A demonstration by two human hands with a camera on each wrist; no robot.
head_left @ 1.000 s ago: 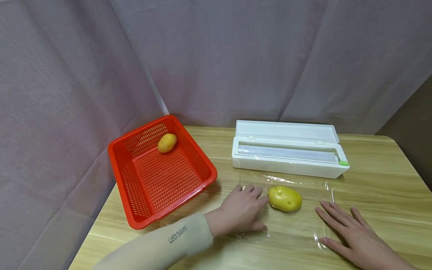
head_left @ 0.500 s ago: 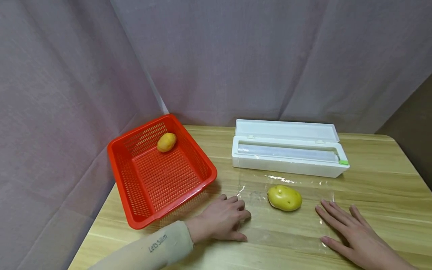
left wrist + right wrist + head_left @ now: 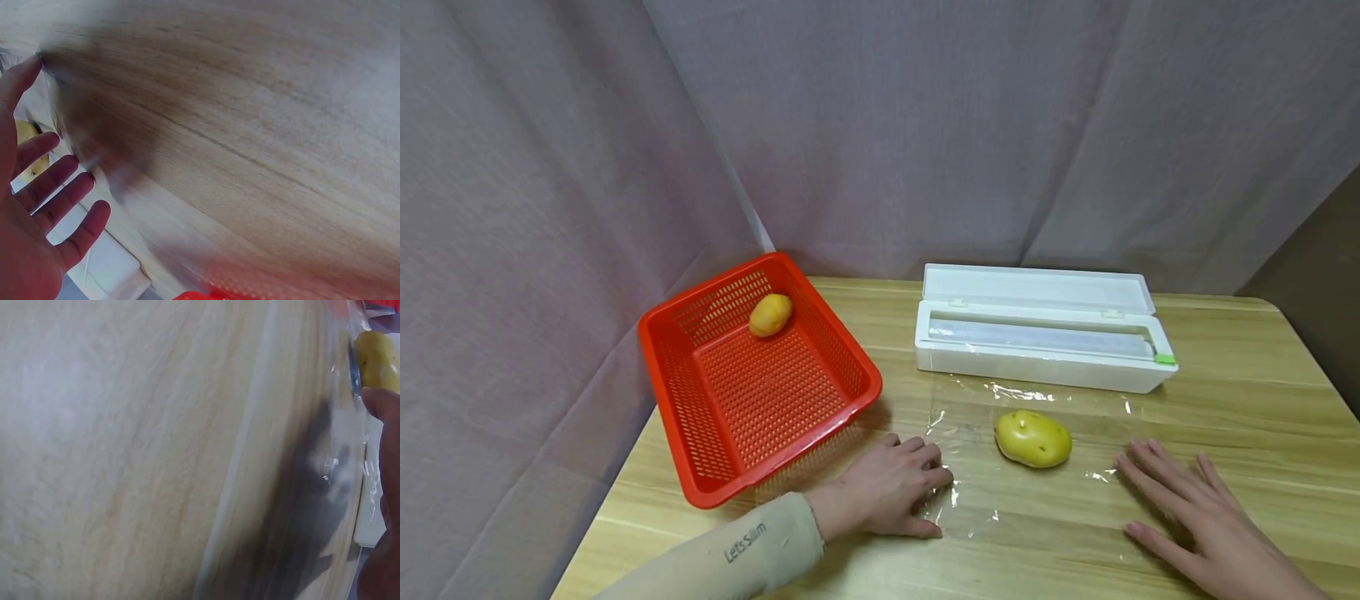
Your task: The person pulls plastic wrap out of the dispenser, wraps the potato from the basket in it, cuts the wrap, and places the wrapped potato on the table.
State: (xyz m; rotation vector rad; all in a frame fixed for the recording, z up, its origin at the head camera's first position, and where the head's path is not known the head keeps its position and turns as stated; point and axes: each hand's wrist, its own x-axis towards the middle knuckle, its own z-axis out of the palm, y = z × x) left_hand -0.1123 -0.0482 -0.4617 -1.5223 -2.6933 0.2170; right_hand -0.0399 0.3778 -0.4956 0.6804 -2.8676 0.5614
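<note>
A yellow potato (image 3: 1033, 439) lies on a sheet of clear plastic wrap (image 3: 1022, 508) spread over the table. At the sheet's left edge, my left hand (image 3: 891, 487) rests palm down, its fingertips touching the film. The left wrist view shows that hand's fingers (image 3: 69, 181) spread and slightly bent, with nothing gripped. To the right of the potato, my right hand (image 3: 1195, 517) has its fingers extended by the film's right edge. Only its thumb side (image 3: 387, 437) shows in the right wrist view, with the potato beyond.
Behind the potato stands a white wrap dispenser box (image 3: 1030, 361), lid raised, a roll (image 3: 1037, 335) inside and a green slider (image 3: 1164, 359) at its right end. A red basket (image 3: 865, 392) on the left holds another potato (image 3: 771, 315). Grey curtain (image 3: 880, 142) hangs behind the table.
My left hand has moved left, from beside the potato to the wrap's left edge. My right hand has shifted slightly right. The potato has stayed in place.
</note>
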